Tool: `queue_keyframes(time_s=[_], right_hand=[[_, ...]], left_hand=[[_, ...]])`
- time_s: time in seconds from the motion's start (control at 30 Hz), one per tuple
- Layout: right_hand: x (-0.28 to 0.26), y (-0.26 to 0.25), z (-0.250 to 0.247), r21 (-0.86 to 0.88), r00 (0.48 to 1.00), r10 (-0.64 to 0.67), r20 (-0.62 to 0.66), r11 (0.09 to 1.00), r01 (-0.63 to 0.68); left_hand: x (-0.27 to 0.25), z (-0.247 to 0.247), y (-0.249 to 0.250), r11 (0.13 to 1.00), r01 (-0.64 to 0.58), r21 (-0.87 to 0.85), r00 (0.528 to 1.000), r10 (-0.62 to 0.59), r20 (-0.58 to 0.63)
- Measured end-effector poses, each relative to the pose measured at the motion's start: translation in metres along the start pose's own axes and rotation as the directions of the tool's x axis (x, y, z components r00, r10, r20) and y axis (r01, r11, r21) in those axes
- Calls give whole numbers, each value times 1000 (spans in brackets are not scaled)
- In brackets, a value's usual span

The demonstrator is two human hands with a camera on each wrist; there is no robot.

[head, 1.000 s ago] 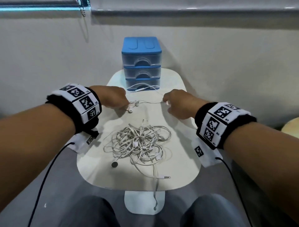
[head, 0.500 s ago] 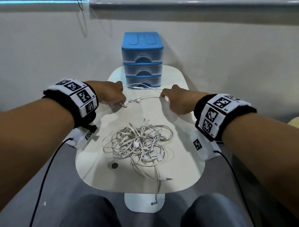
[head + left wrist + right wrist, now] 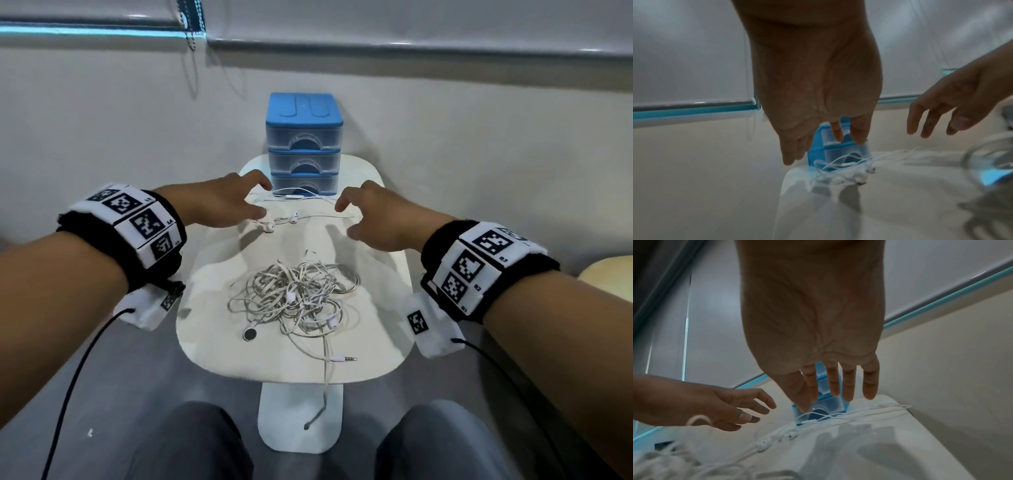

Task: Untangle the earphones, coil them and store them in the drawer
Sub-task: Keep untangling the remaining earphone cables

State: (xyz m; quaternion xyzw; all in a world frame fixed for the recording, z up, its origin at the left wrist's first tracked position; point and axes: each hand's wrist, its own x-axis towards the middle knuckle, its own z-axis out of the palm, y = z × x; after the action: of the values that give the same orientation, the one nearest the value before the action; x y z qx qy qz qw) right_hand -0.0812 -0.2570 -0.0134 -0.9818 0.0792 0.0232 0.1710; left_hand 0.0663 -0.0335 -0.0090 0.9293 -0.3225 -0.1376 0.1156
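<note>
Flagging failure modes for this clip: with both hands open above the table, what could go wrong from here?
1. One cord from the tangled pile hangs over the near edge of the table; its weight or a snag could drag the pile off.
2. The separated earphones lie loose, not yet coiled, against the drawer unit; opening the bottom drawer could catch or push them.
3. The left hand and right hand hold nothing, so a careless regrasp might re-tangle the cord.

Small white table [image 3: 376,308] bearing all. At its far end, blue drawer unit [image 3: 304,150]; just before it, loose white earphones [image 3: 291,216] between left hand [image 3: 219,205] and right hand [image 3: 380,216], both spread above. Nearer, tangled cable heap [image 3: 298,298].
</note>
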Motion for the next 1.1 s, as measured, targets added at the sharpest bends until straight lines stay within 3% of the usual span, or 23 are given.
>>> queue_keyframes(time_s=[0.1,0.2,0.33,0.43,0.5,0.63,0.73,1.0,1.1], right_hand=[[-24,-13,1,79,999,-29,-26,996,31],[-51,-22,8,172,998,-12,-64,985,23],[-82,-29,25,308,989,5,150,950,-52],[-95,-27,42,295,967,15,255,951,-93],[-101,-23,49,279,978,13,210,957,-73],[-113,-19,59,500,987,-49,156,865,-36],[-121,-18,68,541,986,-103,134,841,15],[-125,-13,81,537,999,-51,20,843,32],[-130,-14,85,524,999,-38,-31,850,49]], left_hand=[[-38,2,21,992,-88,-94,995,83,-51],[-76,15,42,964,-198,-176,980,196,-29],[-106,48,56,942,-295,-162,952,304,36],[-111,72,60,960,-260,-107,964,265,36],[-112,80,62,968,-237,-78,971,237,-12],[-109,79,65,970,-181,-161,980,165,-109],[-103,79,66,977,-140,-158,979,112,-171],[-108,87,76,940,-70,-334,970,-14,-244],[-115,88,71,872,-58,-486,968,-69,-241]])
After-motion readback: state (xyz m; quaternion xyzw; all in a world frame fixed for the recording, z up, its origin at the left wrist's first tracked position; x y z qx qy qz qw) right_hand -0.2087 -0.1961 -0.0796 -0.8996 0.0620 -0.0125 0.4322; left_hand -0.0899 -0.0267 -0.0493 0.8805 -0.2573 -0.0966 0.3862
